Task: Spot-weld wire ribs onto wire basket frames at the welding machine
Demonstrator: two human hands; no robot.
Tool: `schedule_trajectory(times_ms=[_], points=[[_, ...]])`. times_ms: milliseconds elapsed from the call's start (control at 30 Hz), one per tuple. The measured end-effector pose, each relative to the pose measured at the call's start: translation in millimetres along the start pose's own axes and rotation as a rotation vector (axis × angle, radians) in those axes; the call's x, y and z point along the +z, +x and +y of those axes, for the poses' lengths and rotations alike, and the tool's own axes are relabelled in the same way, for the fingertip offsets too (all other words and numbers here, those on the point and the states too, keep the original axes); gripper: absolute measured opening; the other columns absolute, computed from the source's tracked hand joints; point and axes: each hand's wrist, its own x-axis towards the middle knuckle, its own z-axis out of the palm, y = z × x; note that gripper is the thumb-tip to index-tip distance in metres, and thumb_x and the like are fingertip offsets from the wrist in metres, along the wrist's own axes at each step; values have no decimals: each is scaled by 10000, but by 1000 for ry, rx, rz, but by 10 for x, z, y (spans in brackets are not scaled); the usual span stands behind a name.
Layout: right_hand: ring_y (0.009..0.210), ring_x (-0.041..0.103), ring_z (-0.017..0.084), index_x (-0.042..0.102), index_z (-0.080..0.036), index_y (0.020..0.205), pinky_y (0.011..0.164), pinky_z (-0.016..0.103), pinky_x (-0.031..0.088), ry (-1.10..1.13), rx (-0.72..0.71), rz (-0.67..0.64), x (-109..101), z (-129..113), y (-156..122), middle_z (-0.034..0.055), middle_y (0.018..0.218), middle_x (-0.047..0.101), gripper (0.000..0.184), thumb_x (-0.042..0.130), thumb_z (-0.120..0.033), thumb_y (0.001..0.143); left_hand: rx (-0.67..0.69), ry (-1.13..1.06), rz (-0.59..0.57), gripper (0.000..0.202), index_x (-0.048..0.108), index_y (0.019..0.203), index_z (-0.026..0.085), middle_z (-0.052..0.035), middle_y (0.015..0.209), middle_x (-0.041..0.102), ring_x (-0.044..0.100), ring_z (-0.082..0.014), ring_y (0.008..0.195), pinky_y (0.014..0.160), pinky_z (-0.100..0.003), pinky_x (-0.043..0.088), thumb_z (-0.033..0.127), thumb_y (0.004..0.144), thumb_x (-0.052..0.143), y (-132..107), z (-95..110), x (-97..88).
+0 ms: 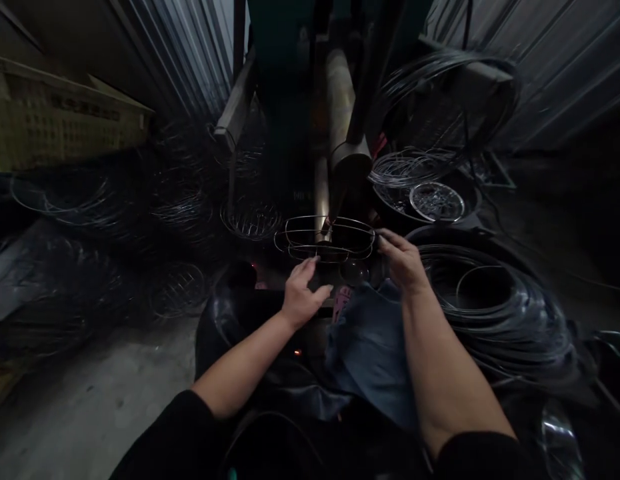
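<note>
A round wire frame [303,252] of thin bent rings is held level at the tip of a welding machine's electrode [328,224]. My right hand [403,260] pinches its right side between thumb and fingers. At the near edge is my left hand [303,293], fingers stretched forward and thumb spread apart. Its fingertips reach the near ring; whether they touch it I cannot tell. A thick metal cylinder [347,113] of the machine stands above the frame. Below my right hand a blue cloth [373,347] lies over my lap.
Coils of wire [520,320] lie at the right, near a dark basin [470,200] holding a round wire piece [437,202]. Several wire baskets [177,288] are piled at the left, below a yellow crate [65,120]. A small orange spark [297,352] glows below my left hand.
</note>
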Motion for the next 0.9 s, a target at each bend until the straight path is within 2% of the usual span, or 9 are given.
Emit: schedule_trajectory(times_ms=[67,133,233,333,500,600,700,767,900], points=[[664,594,151,729,-164,894,586,274,461,84,113,-15,-57,85,-10,38,772,697,477,833,-470,543,-171,-47,60,761,528,1338,151,-174,1348,559,516,-318,1272,1068,-498,429,255,636,801,-25,-49,282],[618,581,137,730,-160,832,571,266,452,158,163,9,-79,104,-73,26,714,687,454,868,-416,484,-279,-108,110,958,431,1417,138,-199,1425,481,434,-343,1345,1118,-518,357,293,570,851,29,-79,486],[545,567,126,724,-168,755,543,268,455,195,172,17,-94,18,-260,5,629,657,393,880,-369,456,-377,-277,83,1099,312,1485,133,-180,1347,554,512,-306,1278,1112,-480,365,345,561,869,124,-73,610],[541,585,142,730,-193,738,544,291,489,197,136,66,-89,-149,-483,2,624,660,351,877,-370,472,-440,-461,56,1116,306,1488,151,-110,1197,640,596,-244,1158,1075,-421,414,315,545,879,129,-45,594],[640,629,173,757,-189,771,617,316,529,53,142,-133,43,-427,-667,30,719,705,291,848,-369,561,-552,-709,117,1031,410,1417,178,-44,1094,615,611,-172,1065,996,-351,480,183,497,877,29,20,507],[663,630,167,750,-186,816,656,311,531,10,97,-153,142,-521,-697,17,733,701,294,832,-355,590,-611,-774,142,913,481,1334,181,-32,1051,607,621,-142,981,940,-327,512,162,505,865,34,66,446],[790,659,186,746,-206,902,742,327,539,-46,-24,-97,156,-528,-758,39,891,722,269,794,-322,665,-617,-828,138,778,541,1224,170,-38,1031,618,623,-123,907,863,-278,537,175,514,860,86,88,369],[886,663,196,752,-222,876,813,337,532,-120,-121,-101,120,-483,-810,48,970,722,178,762,-288,711,-611,-819,148,764,550,1196,167,-32,999,622,620,-114,873,830,-254,537,178,501,867,115,88,322],[897,671,204,763,-232,826,841,356,537,-198,-161,-131,54,-338,-869,51,940,726,112,731,-298,741,-632,-785,142,811,549,1215,158,-36,1018,625,622,-123,896,836,-256,530,185,475,879,117,72,278]])
